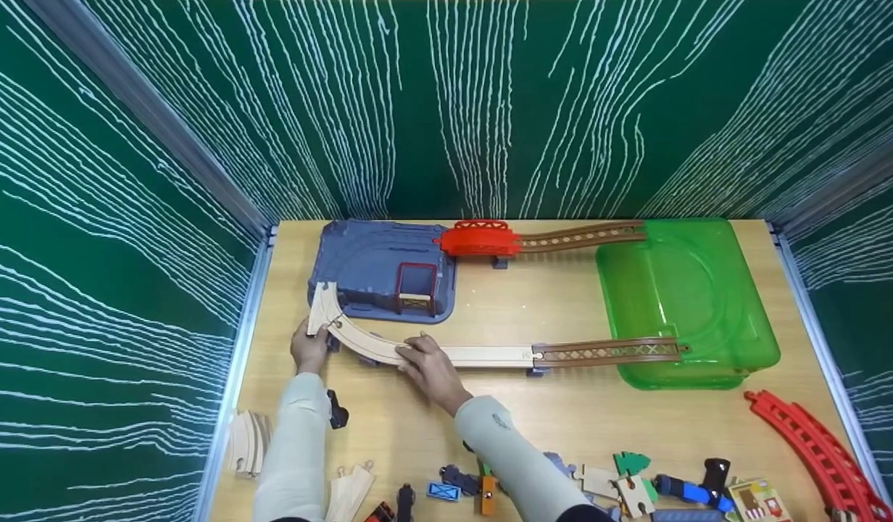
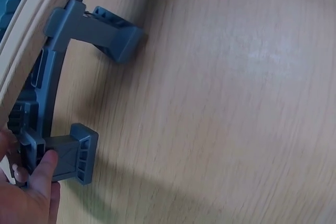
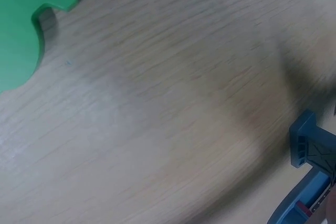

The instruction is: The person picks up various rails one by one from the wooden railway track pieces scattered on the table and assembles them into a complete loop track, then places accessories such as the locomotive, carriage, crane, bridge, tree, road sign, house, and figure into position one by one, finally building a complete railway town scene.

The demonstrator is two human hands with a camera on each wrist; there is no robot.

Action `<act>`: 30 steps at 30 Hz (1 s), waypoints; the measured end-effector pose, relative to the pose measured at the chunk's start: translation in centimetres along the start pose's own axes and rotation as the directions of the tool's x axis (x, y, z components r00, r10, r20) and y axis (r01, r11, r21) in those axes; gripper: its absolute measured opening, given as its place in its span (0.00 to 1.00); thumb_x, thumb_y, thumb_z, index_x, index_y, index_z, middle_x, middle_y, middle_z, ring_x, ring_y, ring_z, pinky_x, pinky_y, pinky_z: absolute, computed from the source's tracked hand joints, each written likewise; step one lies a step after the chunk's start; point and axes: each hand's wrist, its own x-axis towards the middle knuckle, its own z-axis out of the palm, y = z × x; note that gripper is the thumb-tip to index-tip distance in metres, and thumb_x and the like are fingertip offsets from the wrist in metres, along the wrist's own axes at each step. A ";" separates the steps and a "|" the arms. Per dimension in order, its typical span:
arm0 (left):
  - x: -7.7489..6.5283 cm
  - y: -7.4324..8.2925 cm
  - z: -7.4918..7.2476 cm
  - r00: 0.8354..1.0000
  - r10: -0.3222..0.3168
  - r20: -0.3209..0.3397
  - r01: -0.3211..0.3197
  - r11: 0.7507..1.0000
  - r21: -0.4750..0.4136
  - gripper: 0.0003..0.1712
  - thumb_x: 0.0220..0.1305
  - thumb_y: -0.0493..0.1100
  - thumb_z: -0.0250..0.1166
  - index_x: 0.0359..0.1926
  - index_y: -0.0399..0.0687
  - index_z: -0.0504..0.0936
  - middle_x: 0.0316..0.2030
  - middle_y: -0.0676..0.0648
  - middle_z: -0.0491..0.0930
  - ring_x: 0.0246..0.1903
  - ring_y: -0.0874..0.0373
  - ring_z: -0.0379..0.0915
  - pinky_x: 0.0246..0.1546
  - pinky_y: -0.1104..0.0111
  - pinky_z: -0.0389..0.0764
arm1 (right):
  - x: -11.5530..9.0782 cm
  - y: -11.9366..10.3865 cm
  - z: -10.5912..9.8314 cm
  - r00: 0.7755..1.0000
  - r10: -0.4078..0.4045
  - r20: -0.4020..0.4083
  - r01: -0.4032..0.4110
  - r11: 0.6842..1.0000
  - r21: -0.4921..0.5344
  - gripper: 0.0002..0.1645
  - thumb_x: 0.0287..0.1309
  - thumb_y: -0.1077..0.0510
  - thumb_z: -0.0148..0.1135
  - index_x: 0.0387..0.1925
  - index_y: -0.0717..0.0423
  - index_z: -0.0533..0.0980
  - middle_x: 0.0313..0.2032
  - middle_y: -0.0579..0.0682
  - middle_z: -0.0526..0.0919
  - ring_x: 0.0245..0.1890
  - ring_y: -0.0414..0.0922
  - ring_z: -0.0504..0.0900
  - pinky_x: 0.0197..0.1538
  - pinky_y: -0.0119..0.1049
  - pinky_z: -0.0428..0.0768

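A raised run of pale wooden train track (image 1: 367, 342) curves from the grey-blue plastic mountain (image 1: 374, 243) and straightens rightward. My left hand (image 1: 309, 348) is at the curve's left end. In the left wrist view, its thumb and fingers pinch a grey-blue track support (image 2: 63, 156) under the wood. Another track support (image 2: 100, 32) stands further along. My right hand (image 1: 430, 371) grips the track where curve meets straight, fingers over the top; its thumb side is at the near edge. Only a sliver of that hand shows in the right wrist view, beside a blue support (image 3: 312, 145).
Brown ramp tracks (image 1: 606, 351) lead to an upturned green bin (image 1: 751, 312). A red bridge (image 1: 479, 239) joins the mountain at the back. Curved wooden tracks (image 1: 249, 444), red track (image 1: 816, 442), a green tree (image 1: 630, 462) and toy train cars (image 1: 444, 491) lie near the front.
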 end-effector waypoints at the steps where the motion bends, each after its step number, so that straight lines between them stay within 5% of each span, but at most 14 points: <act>1: -1.4 2.6 -0.7 0.999 -0.035 0.016 0.035 0.999 -0.006 0.24 0.50 0.55 0.63 0.47 0.52 0.77 0.36 0.48 0.79 0.38 0.53 0.72 0.44 0.66 0.69 | 0.1 -0.1 0.0 1.000 0.005 -0.001 -0.005 1.000 0.001 0.18 0.46 0.56 0.64 0.42 0.57 0.78 0.41 0.54 0.76 0.45 0.47 0.72 0.59 0.43 0.62; 4: -5.5 10.2 -2.8 0.989 -0.131 0.068 0.133 0.991 -0.026 0.23 0.52 0.54 0.61 0.46 0.46 0.77 0.36 0.42 0.78 0.38 0.49 0.70 0.45 0.61 0.68 | 0.2 -0.2 0.3 1.000 0.019 0.007 -0.019 1.000 -0.012 0.19 0.45 0.57 0.65 0.42 0.57 0.78 0.40 0.54 0.76 0.44 0.47 0.72 0.59 0.43 0.63; 6: -7.7 13.8 -3.6 0.986 -0.153 0.066 0.153 0.988 -0.002 0.24 0.52 0.52 0.63 0.46 0.42 0.76 0.38 0.40 0.77 0.39 0.48 0.70 0.46 0.59 0.68 | 0.2 -0.3 0.5 0.999 0.032 0.021 -0.031 0.999 -0.027 0.19 0.44 0.57 0.66 0.42 0.57 0.78 0.40 0.54 0.76 0.44 0.47 0.72 0.59 0.44 0.62; 8: -8.8 15.4 -3.9 0.992 -0.116 0.054 0.116 0.993 0.005 0.24 0.50 0.49 0.65 0.44 0.37 0.75 0.37 0.38 0.77 0.38 0.47 0.70 0.44 0.60 0.69 | 0.2 -0.5 0.5 0.998 0.045 0.031 -0.044 0.998 -0.042 0.19 0.43 0.57 0.66 0.41 0.56 0.78 0.40 0.53 0.76 0.44 0.47 0.72 0.59 0.44 0.62; 15: -9.1 15.6 -3.6 0.999 -0.005 -0.037 0.007 0.999 0.046 0.21 0.47 0.39 0.67 0.42 0.31 0.74 0.36 0.34 0.75 0.38 0.42 0.70 0.43 0.57 0.68 | 0.6 -0.6 0.5 0.995 0.083 0.062 -0.076 0.991 -0.114 0.21 0.41 0.52 0.67 0.41 0.53 0.77 0.39 0.49 0.77 0.45 0.45 0.71 0.58 0.35 0.63; 19: -9.2 15.4 -3.5 0.998 -0.069 0.000 0.068 0.992 0.110 0.26 0.51 0.42 0.63 0.50 0.33 0.70 0.45 0.32 0.71 0.45 0.38 0.66 0.49 0.54 0.64 | 0.5 -0.8 0.1 0.986 0.125 0.113 -0.113 0.988 -0.106 0.22 0.41 0.52 0.66 0.42 0.53 0.76 0.40 0.47 0.76 0.45 0.44 0.69 0.53 0.32 0.66; 24: -9.7 16.1 -3.9 0.986 -0.164 0.024 0.152 0.955 0.256 0.39 0.56 0.48 0.55 0.65 0.42 0.50 0.63 0.38 0.51 0.59 0.36 0.46 0.58 0.51 0.51 | 0.7 -1.1 -0.8 0.960 0.163 0.229 -0.156 0.987 -0.048 0.25 0.44 0.56 0.67 0.48 0.52 0.73 0.48 0.49 0.72 0.52 0.44 0.66 0.57 0.34 0.64; 30: -11.0 18.3 -4.2 0.999 -0.040 -0.031 0.047 0.956 0.288 0.36 0.60 0.44 0.52 0.66 0.48 0.48 0.65 0.43 0.49 0.63 0.45 0.40 0.58 0.47 0.46 | 1.5 -1.5 -3.5 0.964 0.055 0.259 -0.071 0.996 0.053 0.28 0.48 0.60 0.62 0.54 0.55 0.68 0.56 0.55 0.66 0.60 0.50 0.59 0.61 0.39 0.60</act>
